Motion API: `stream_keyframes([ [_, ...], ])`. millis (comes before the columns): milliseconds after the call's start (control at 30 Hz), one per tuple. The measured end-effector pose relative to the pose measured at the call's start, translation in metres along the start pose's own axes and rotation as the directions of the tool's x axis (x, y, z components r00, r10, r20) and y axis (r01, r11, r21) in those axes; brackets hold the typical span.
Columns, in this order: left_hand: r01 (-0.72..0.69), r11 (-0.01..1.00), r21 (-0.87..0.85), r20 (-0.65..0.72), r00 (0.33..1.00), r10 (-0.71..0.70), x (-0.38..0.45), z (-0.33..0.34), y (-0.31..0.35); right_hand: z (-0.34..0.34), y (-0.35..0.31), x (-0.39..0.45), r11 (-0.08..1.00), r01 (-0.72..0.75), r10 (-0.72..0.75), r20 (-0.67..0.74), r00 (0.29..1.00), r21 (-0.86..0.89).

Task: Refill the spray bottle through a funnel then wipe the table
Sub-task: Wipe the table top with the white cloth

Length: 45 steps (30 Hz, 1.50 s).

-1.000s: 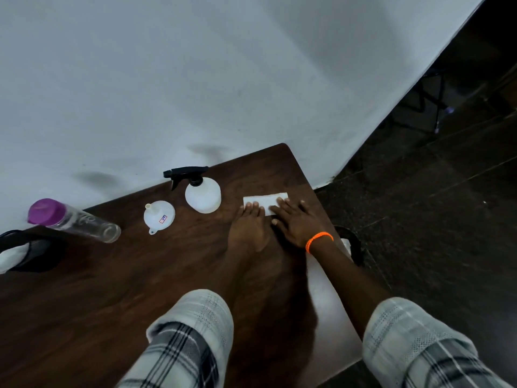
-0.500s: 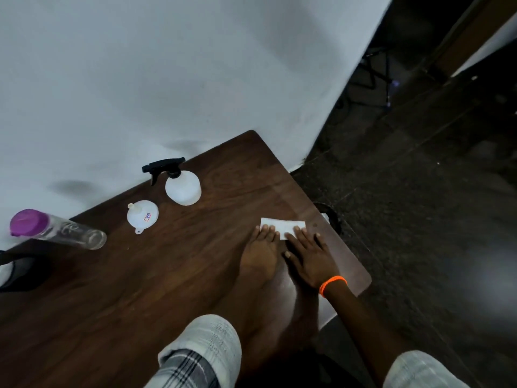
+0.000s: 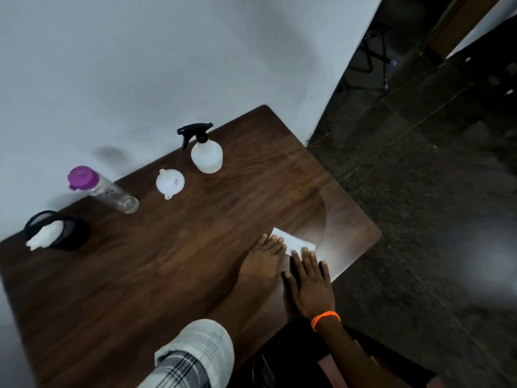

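Our left hand [image 3: 265, 264] and right hand [image 3: 310, 281] lie flat, fingers straight, pressing the white cloth [image 3: 293, 242]. We have slid it from beside the spray bottle [image 3: 206, 155] toward the bench's [image 3: 140, 275] near right corner, so we judge wiping is under way. The right edge is close; open wood lies leftward. The funnel [image 3: 170, 182] and the purple-capped bottle [image 3: 103, 189] stand well apart.
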<state>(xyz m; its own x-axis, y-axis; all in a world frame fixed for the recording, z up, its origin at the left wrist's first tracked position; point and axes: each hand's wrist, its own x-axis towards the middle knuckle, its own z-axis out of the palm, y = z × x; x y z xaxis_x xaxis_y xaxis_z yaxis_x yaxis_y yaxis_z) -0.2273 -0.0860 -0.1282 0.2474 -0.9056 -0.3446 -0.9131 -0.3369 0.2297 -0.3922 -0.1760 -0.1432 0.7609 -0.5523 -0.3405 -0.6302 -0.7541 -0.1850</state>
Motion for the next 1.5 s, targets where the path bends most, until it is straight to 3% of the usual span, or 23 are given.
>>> stream_keyframes([
  [133,0.002,1.000,0.008,-0.016,1.000,-0.002,-0.045,0.020,-0.019,0.020,-0.034,-0.026,0.999,0.033,-0.033,0.011,0.999,-0.003],
  [333,0.140,0.984,-0.107,-0.047,0.988,-0.146,-0.118,0.044,-0.045,0.037,-0.077,-0.042,0.977,0.205,-0.201,0.075,0.977,-0.054],
  [600,0.371,0.891,-0.262,-0.050,0.917,-0.396,-0.213,0.074,-0.069,0.053,-0.141,-0.046,0.873,0.480,-0.462,0.173,0.870,-0.083],
  [767,0.529,0.776,-0.343,-0.025,0.821,-0.570,-0.278,0.097,-0.071,0.066,-0.188,-0.054,0.767,0.638,-0.607,0.245,0.756,-0.070],
  [1033,0.725,0.483,-0.491,0.025,0.566,-0.824,-0.378,0.131,-0.054,0.098,-0.268,-0.086,0.494,0.864,-0.798,0.344,0.495,-0.098],
  [1200,0.771,0.331,-0.545,0.048,0.423,-0.905,-0.426,0.158,-0.038,0.114,-0.305,-0.112,0.352,0.933,-0.837,0.422,0.348,-0.072],
  [1500,0.820,0.148,-0.553,0.118,0.253,-0.960,-0.445,0.168,0.004,0.124,-0.311,-0.137,0.202,0.978,-0.859,0.468,0.205,-0.056],
])
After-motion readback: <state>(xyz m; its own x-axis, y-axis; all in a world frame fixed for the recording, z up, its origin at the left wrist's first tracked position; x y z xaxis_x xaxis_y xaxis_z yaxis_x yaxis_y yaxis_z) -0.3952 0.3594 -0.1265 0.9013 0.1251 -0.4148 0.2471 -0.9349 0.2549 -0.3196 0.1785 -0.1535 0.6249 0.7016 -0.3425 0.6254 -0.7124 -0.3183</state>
